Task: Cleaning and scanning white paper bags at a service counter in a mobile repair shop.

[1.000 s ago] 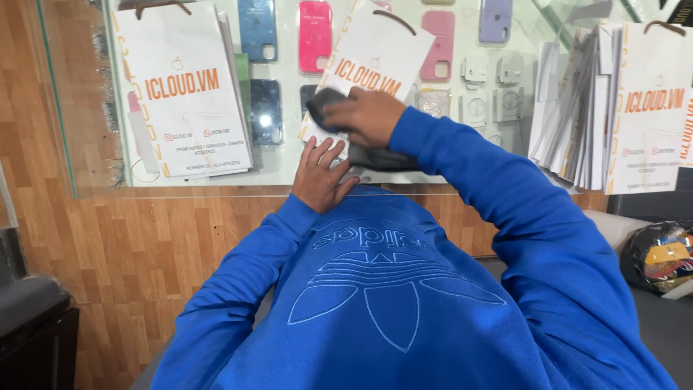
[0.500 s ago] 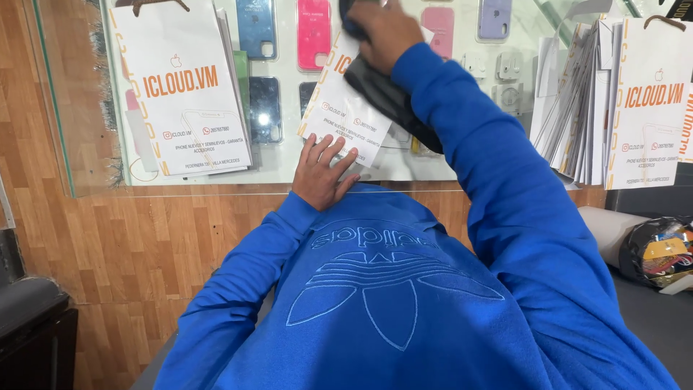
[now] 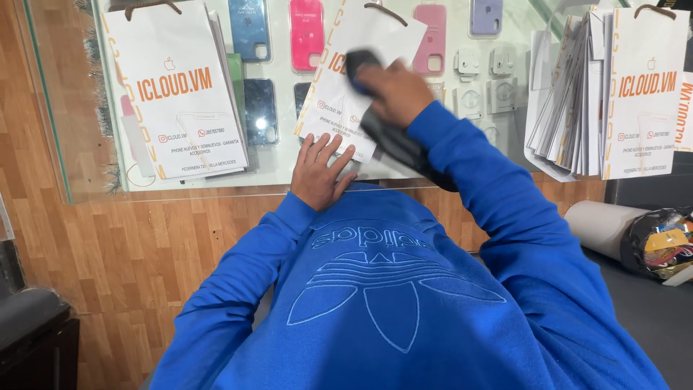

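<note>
Left hand (image 3: 320, 173) flat on the glass display counter top (image 3: 86, 144), fingers spread; right hand (image 3: 393, 92) bunches a dark cloth (image 3: 393, 141) against the glass over a white paper bag (image 3: 339, 94), fingers seemingly curled round it

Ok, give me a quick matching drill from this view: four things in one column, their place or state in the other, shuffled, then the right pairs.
Things:
1. left hand
2. right hand
3. dark cloth
4. white paper bag

Places or states:
A. lying on the glass at the far left
B. flat on the glass, fingers spread
C. gripped and trailing under the forearm
D. raised over the counter, holding the cloth

Pairs: 1-B, 2-D, 3-C, 4-A
</note>
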